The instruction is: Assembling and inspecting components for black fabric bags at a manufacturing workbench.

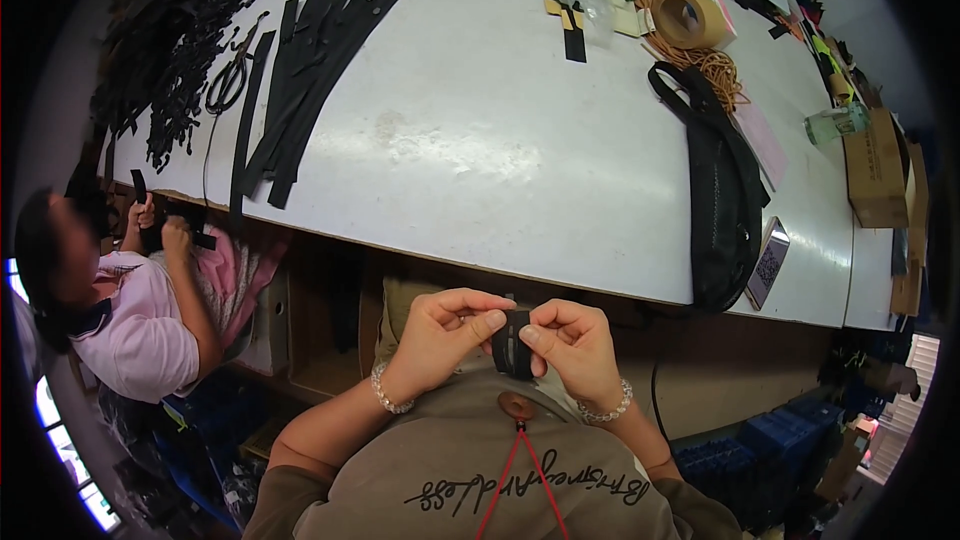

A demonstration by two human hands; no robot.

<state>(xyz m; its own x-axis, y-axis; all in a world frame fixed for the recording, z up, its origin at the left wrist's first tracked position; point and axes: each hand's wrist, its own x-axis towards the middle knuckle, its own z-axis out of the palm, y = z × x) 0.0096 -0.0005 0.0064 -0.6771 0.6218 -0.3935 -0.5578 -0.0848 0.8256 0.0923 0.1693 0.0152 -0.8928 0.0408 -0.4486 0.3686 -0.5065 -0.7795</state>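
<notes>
Just off the table's front edge, my two hands hold a short black webbing strap (513,360) in front of my chest. My left hand (440,335) pinches its upper left side between thumb and fingers. Opposite it, my right hand (580,352) grips the right side with the thumb pressed on the front. The strap hangs down between them, with a greyish line along its middle. Fingertips behind it are partly hidden.
Long black straps (310,80) and scissors (228,80) lie on the white table (450,180) at left. Rightward are a black bag (722,210), a phone (768,262), a tape roll (690,18) and orange cord (715,75). A co-worker (140,325) sits at left holding black strips.
</notes>
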